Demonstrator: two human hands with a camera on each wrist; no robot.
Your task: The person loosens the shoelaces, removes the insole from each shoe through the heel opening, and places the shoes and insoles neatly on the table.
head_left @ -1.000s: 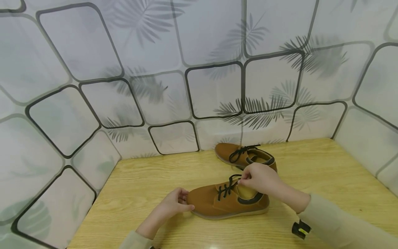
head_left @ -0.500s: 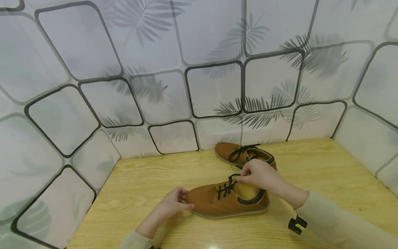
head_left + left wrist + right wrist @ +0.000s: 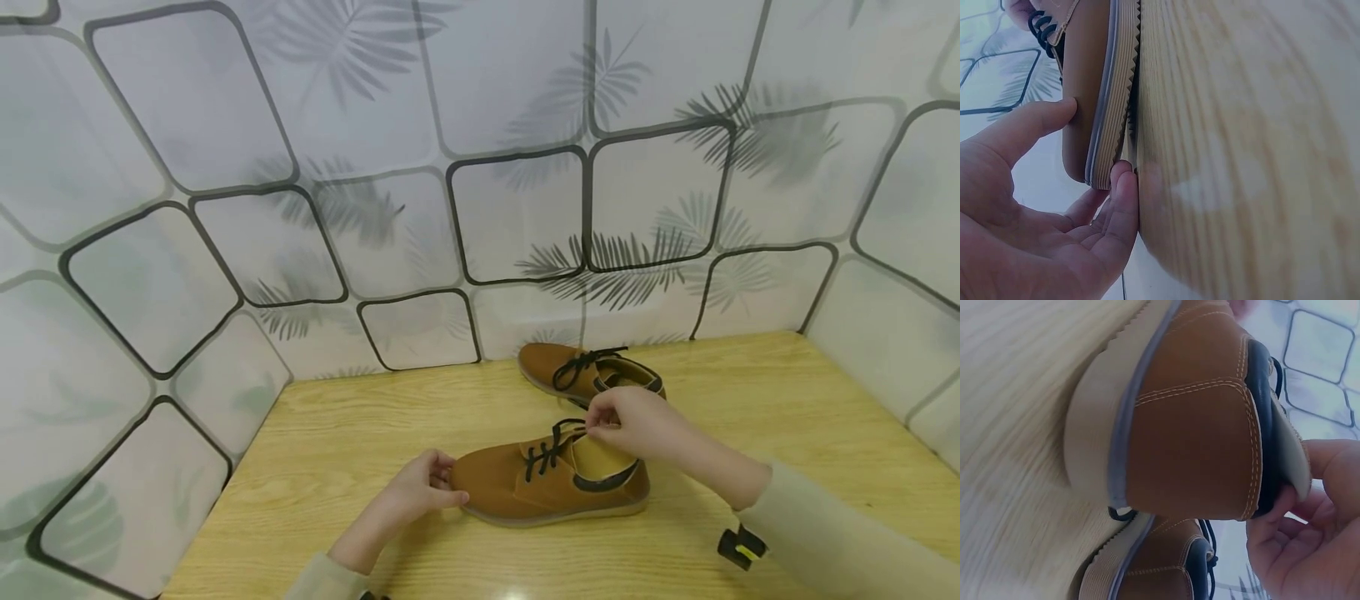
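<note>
A brown lace-up shoe [image 3: 495, 487] with black laces [image 3: 542, 458] stands sole down on the wooden table, toe to the left. My left hand [image 3: 416, 492] holds its toe. In the left wrist view, the thumb presses the upper and the fingers reach under the front of the sole [image 3: 1113, 125]. At the shoe's opening, my right hand [image 3: 637, 423] pinches the upper end of the tongue [image 3: 1298, 465] between thumb and fingers. Behind lies the matching shoe [image 3: 551, 367], its black laces tied in a bow; my right hand covers part of it.
The light wooden table [image 3: 337, 433] runs back to a wall covering [image 3: 517, 217] patterned with leaves and rounded outlines. The same covering rises at both sides. A small black device [image 3: 741, 547] hangs beneath my right sleeve.
My right hand rose slightly, then shifted right with the tongue, so more of the shoe's opening shows. The left hand and the shoe stay where they were.
</note>
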